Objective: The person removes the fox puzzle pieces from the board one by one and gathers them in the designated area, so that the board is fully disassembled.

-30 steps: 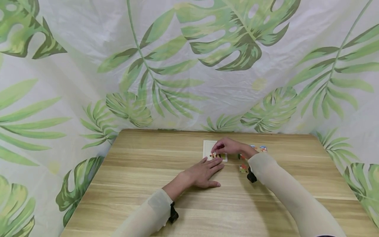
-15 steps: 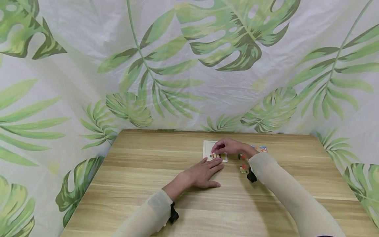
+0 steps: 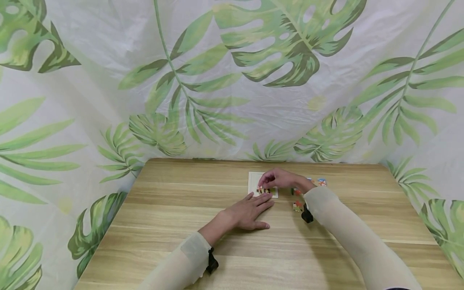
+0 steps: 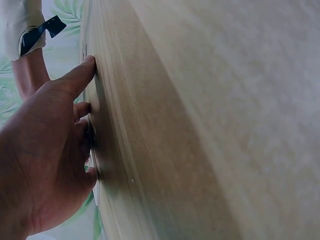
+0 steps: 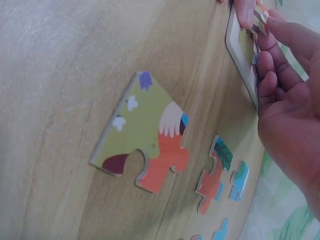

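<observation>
A white-rimmed puzzle tray [image 3: 252,178] lies near the table's far edge, with colourful pieces along its near side. My left hand [image 3: 250,213] lies palm down, its straight fingers reaching over the tray's near rim. In the left wrist view the left hand [image 4: 45,145] shows from the thumb side, its fingertips against the surface. My right hand [image 3: 280,178] is bent over the tray from the right. Seen by the right wrist camera, the right hand [image 5: 295,85] pinches a puzzle piece [image 5: 260,20] between thumb and fingers, low over the tray; most of that piece is hidden.
Right of the tray lie several loose puzzle pieces, among them a green and orange one [image 5: 142,132], an orange one with a leaf [image 5: 212,175] and a blue one [image 5: 240,181]. The wooden table [image 3: 181,221] ends at a leaf-patterned cloth [image 3: 217,100] behind.
</observation>
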`<state>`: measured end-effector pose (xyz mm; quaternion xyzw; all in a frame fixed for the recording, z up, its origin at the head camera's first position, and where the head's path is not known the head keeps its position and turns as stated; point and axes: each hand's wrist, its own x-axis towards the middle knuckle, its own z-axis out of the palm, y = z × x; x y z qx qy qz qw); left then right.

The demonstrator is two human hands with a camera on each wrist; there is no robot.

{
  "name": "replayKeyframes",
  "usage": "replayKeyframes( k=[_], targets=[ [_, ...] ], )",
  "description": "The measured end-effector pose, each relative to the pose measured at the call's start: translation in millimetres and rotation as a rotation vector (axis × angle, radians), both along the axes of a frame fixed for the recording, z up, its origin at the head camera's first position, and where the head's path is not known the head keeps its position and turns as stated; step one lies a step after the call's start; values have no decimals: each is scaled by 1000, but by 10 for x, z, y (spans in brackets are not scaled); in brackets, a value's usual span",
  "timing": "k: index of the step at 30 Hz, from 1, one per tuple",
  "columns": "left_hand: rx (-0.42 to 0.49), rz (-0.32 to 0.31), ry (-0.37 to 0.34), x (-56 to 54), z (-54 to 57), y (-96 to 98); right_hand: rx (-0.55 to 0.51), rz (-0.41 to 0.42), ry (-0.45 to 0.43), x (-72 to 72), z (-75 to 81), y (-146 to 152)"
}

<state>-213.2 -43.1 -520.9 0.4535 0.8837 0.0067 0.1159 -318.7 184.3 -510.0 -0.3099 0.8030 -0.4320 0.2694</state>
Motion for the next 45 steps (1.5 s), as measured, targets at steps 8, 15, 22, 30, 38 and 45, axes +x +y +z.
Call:
replayKeyframes(
  k=[8,15,22,30,38,45],
  targets=[
    [4,-3,0,3,21,-8,5,-2,-22,16,41,-21],
    [4,-3,2,5,30,-13,-3,-18,10,21,20,-34],
    [4,-9,-8,11,33,-20,-13,-46,34,28,-27,-23],
    [-1,-13,1,8,27,-11,-19,-146,62,41,-22,-5],
    [-5,-7,2,2,19,-6,-68,-194,72,76,39,51],
    [2,-6,1,-3,-17,-5,-97,-207,42,117,103,137]
  ],
)
